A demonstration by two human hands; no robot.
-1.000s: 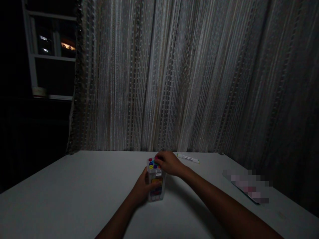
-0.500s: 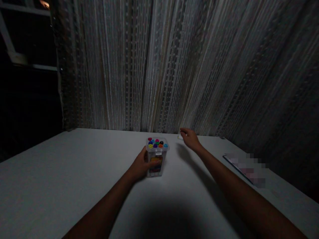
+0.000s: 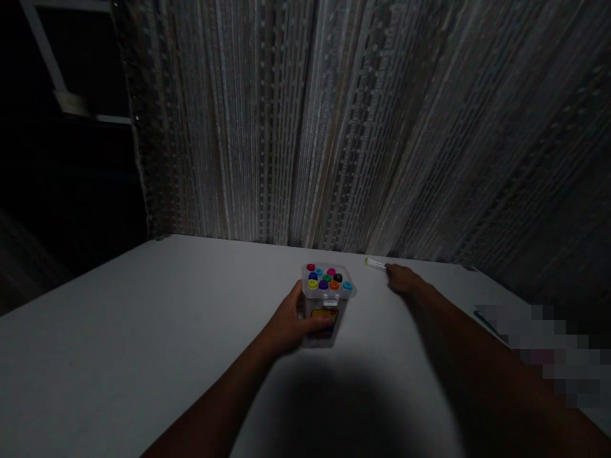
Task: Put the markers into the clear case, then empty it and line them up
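My left hand [image 3: 290,323] is wrapped round a clear plastic marker box [image 3: 329,335], its thumb across the colourful label on the front. The box stands upright on the white table, with several marker ends [image 3: 327,278] in red, blue, pink, green, black, yellow, purple and orange showing at its top. Farther off to the right, my right hand [image 3: 402,280] has its fingers closed on the near end of a white marker [image 3: 376,264] with a green-yellow tip pointing left. The marker is low over or on the tabletop; I cannot tell which.
The white table [image 3: 200,318] reaches back to a striped, textured curtain [image 3: 296,127]. At the right lies a flat, dark-edged item [image 3: 491,323], mostly blurred out by blocks. A small dark patch [image 3: 470,268] is at the far right corner. The lighting is dim.
My right hand has turned and taken hold of the white marker, which was mostly hidden behind it before. The left hand still grips the box. The whole view has shifted a little to the left.
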